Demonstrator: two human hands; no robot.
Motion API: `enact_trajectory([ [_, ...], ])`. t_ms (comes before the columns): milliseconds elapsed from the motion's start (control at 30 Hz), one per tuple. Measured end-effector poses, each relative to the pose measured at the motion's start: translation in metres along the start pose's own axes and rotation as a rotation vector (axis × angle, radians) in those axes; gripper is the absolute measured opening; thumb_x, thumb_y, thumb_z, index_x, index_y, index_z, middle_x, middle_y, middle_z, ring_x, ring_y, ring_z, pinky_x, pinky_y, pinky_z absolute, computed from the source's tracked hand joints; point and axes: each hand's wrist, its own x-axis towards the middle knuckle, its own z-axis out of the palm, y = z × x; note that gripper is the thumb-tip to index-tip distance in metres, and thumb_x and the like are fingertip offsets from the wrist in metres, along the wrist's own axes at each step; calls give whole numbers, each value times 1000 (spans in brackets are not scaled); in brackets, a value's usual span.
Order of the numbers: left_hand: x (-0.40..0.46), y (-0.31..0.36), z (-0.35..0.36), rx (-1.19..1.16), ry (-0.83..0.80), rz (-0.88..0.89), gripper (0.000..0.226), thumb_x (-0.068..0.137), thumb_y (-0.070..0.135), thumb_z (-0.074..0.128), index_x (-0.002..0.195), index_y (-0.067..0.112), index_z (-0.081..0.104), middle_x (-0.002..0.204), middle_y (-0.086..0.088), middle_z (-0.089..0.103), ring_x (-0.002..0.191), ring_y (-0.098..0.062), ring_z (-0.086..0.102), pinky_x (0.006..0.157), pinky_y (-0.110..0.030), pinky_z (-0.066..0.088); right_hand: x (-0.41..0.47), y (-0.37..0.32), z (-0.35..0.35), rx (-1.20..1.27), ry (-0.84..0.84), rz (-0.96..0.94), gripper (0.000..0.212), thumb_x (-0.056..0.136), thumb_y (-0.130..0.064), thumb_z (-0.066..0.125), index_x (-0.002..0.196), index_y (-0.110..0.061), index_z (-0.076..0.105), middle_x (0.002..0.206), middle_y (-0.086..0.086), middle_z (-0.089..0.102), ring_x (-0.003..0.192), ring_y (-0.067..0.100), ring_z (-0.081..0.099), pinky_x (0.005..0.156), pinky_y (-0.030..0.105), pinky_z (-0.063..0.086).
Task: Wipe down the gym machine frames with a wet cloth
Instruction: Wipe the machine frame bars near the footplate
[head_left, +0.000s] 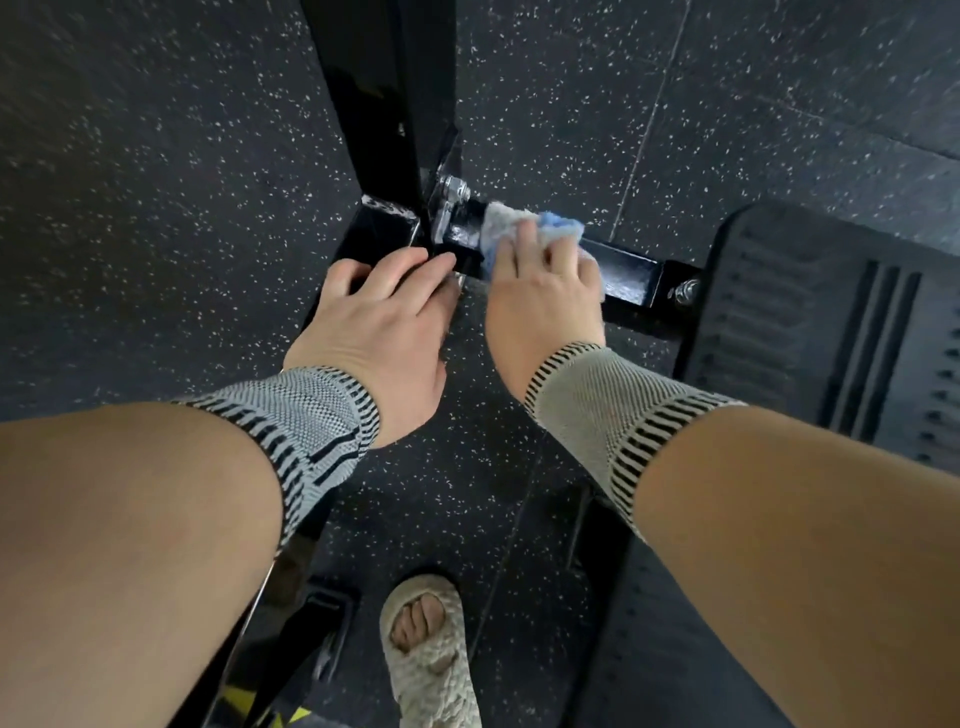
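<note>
A glossy black machine frame (379, 104) rises from the speckled floor, with a horizontal black bar (631, 273) running right from a silver bolt (454, 189). My right hand (545, 291) presses a grey and blue cloth (524, 223) onto that bar just right of the bolt, fingers curled over the cloth. Beside it, my left hand (384, 317) rests on the lower black frame piece left of the bolt, its fingers fairly straight and its fingertips touching the metal. Both wrists wear striped knitted bands.
A ribbed black footplate (831, 322) is fixed to the bar's right end. Dark speckled rubber flooring (156, 208) surrounds the machine. My foot in a beige slipper (431, 660) stands below, beside more black frame parts with yellow markings (244, 696).
</note>
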Motion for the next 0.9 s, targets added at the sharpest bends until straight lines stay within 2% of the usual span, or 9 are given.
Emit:
enact_trajectory([
  [133,0,0,0,3,-35,5,68,92,42,33,152,18,12,161,7,-5,145,-14,-1,113,-46,12,-8,24,5,18,-73,116,67,87,-4,20,149,1,-4,156,24,-6,144,40,-3,119,50,4],
  [233,1,0,0,-7,-20,3,67,91,42,35,151,20,16,161,8,-2,145,-12,0,113,-44,13,19,9,-10,142,-21,47,71,79,0,28,148,-10,14,151,16,20,139,33,20,115,45,22],
  [333,0,0,1,23,-17,-1,66,91,42,32,151,20,16,160,8,0,144,-12,0,113,-44,13,44,5,-18,202,-19,-19,55,85,-11,52,136,-19,33,129,4,41,117,24,40,81,37,30],
  [467,-1,0,-1,5,-15,-2,65,90,41,36,150,20,22,160,8,5,144,-13,5,112,-46,14,30,37,-11,153,-127,295,54,79,-12,50,132,-14,37,122,8,47,113,27,44,97,47,37],
  [567,-1,0,-2,4,-16,-1,65,89,40,37,150,19,24,160,7,6,144,-13,5,112,-46,14,11,45,-13,149,-67,298,51,86,-7,47,134,-1,33,128,16,45,117,31,45,100,43,39],
  [667,-2,0,-5,-11,-7,-4,65,88,40,40,148,19,28,160,6,10,144,-13,8,111,-45,16,-2,38,-17,306,106,202,40,90,-3,45,130,-3,40,126,12,45,116,27,42,95,34,36],
  [733,-2,0,-5,-15,-17,-3,66,89,40,39,149,20,24,160,7,6,144,-13,6,112,-45,15,-10,34,-10,445,268,345,32,90,-3,45,121,-11,48,123,7,43,107,23,39,85,28,33],
  [833,0,1,-4,-18,-22,-4,66,91,40,38,151,21,18,160,8,0,145,-12,1,113,-44,12,-5,15,-3,872,188,646,15,95,-11,49,109,-16,51,100,-1,53,75,7,47,60,16,36],
  [900,0,1,-2,-36,0,-5,64,90,38,40,150,23,21,160,10,3,145,-11,2,112,-43,11,9,-8,-6,1115,129,645,12,96,-18,51,107,-20,55,81,-9,54,66,2,49,48,13,34],
])
